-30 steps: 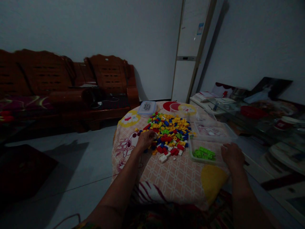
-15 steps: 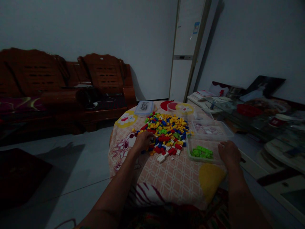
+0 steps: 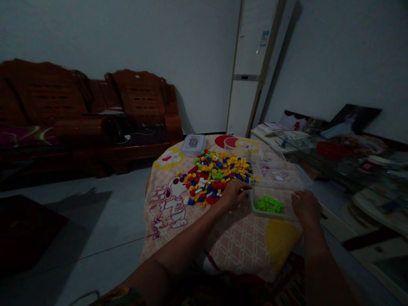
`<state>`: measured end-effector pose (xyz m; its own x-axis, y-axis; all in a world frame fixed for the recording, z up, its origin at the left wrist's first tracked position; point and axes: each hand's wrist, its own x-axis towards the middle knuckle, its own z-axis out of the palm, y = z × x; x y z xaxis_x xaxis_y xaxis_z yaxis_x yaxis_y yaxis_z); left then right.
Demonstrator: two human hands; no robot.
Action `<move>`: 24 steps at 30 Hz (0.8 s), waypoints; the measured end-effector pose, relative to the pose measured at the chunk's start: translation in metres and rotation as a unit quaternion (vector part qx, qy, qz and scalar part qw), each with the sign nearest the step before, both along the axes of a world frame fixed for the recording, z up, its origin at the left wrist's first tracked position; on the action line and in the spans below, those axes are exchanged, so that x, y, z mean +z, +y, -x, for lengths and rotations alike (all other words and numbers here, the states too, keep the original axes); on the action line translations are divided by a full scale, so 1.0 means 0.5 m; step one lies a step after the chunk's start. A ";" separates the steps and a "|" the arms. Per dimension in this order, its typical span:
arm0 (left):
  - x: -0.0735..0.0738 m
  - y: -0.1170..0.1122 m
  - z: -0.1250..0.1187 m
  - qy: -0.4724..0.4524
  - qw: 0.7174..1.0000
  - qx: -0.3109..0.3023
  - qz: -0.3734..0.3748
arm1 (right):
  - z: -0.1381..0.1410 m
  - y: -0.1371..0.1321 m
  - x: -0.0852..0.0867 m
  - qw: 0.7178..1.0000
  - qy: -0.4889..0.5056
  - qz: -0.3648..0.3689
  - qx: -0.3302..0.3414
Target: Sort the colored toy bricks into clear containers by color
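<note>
A heap of toy building bricks (image 3: 210,170) in yellow, red, blue, green and white lies on the round table. My left hand (image 3: 235,194) is over the heap's near right side, fingertips bent together close to the left rim of a clear plastic box (image 3: 259,215). Whatever those fingers hold is too dark and small to make out. Inside that box lie several bright green bricks (image 3: 270,205). My right hand (image 3: 306,207) grips the box at its right rim, fingers curled over the edge.
Behind the box stands another clear container (image 3: 301,176). A lidded box (image 3: 193,143) sits at the table's far edge, on the patterned tablecloth (image 3: 242,242). To the right is a cluttered glass-topped stand (image 3: 306,148); a wooden sofa (image 3: 140,97) is at the back left.
My left hand has moved right across the heap, from its left side to beside the box of green bricks. My right hand stays on the box rim.
</note>
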<state>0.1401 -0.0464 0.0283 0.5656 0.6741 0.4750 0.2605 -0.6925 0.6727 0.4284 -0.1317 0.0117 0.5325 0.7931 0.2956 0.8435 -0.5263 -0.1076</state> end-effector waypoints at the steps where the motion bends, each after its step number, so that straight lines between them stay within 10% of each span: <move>1: -0.001 -0.012 -0.021 -0.005 0.999 -0.037 -0.003 | 0.000 0.000 0.001 1.000 -0.002 0.001 0.001; 6: -0.015 -0.021 -0.047 -0.031 0.994 -0.098 -0.041 | 0.007 -0.004 0.009 1.000 -0.005 0.015 0.001; 14: -0.042 0.101 0.086 0.039 0.976 0.210 -0.045 | 0.008 -0.003 0.008 1.000 0.002 0.005 -0.002; 24: -0.049 0.109 0.125 0.047 0.960 0.275 0.028 | -0.009 -0.002 -0.008 1.000 -0.012 -0.015 0.021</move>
